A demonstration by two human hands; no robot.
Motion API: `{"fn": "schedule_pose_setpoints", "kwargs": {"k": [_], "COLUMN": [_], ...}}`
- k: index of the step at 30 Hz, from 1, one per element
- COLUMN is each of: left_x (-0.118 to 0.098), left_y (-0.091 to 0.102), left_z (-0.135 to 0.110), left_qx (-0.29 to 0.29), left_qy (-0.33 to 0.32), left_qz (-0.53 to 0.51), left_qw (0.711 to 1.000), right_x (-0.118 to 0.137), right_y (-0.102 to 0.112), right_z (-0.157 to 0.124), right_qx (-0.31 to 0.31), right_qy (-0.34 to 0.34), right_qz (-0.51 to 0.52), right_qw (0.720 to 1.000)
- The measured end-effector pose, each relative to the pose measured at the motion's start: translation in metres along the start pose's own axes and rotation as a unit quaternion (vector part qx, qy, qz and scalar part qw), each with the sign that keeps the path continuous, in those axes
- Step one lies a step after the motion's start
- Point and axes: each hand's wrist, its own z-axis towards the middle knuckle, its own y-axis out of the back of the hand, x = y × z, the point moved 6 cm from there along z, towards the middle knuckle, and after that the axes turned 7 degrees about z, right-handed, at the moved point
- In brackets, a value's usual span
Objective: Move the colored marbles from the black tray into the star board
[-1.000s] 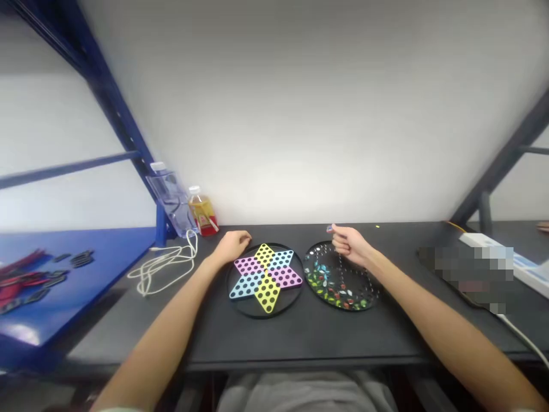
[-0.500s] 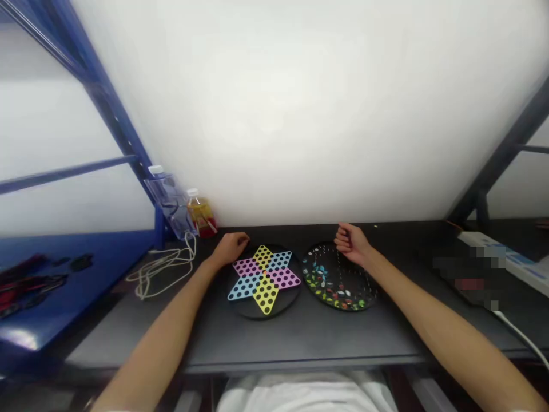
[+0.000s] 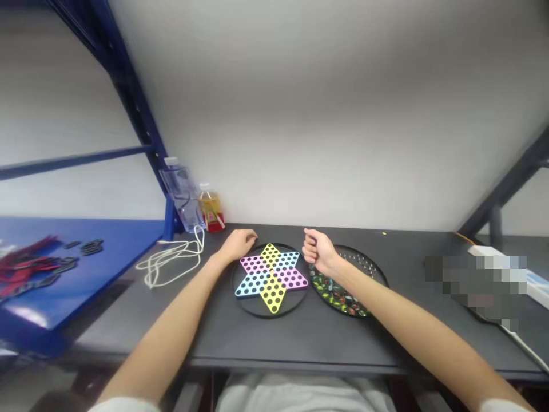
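Note:
A round black game board (image 3: 270, 277) with a six-pointed star in yellow, pink and blue, full of empty holes, lies on the dark table (image 3: 300, 332). Beside it on the right sits a black round tray (image 3: 349, 286) with several coloured marbles. My left hand (image 3: 240, 243) rests curled on the board's far left rim. My right hand (image 3: 317, 252) hovers between board and tray, its fingers pinched together; what they hold is too small to make out.
A coiled white cable (image 3: 171, 260) lies left of the board. Two bottles (image 3: 195, 206) stand against the wall by a blue rack post. A blue shelf (image 3: 55, 274) with dark and red parts is at far left. A white power strip (image 3: 514, 269) lies at right.
My right hand has moved left from above the marble tray's far edge toward the star board, still pinched. The left hand stays on the board's rim.

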Motion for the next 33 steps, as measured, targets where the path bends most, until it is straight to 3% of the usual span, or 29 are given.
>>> {"fn": "schedule_pose_setpoints", "kwargs": {"k": [5, 17, 27, 33], "left_x": [-0.003, -0.004, -0.005, -0.012], "left_y": [0.002, 0.004, 0.004, 0.014], "left_z": [-0.002, -0.002, -0.001, -0.001], "left_qx": [0.004, -0.001, 0.007, -0.006], "left_qy": [-0.001, 0.001, 0.000, -0.003], "left_qz": [-0.006, -0.009, -0.004, 0.001], "left_qw": [1.000, 1.000, 1.000, 1.000], "right_x": [-0.017, -0.009, -0.006, -0.004], "right_y": [-0.018, -0.012, -0.012, -0.015], "right_z": [0.006, 0.005, 0.004, 0.002], "right_qx": [-0.011, -0.009, -0.023, 0.006], "right_qy": [0.004, 0.094, 0.121, 0.132], "right_qz": [-0.034, -0.087, -0.121, -0.139], "right_qw": [0.999, 0.992, 0.985, 0.981]}}
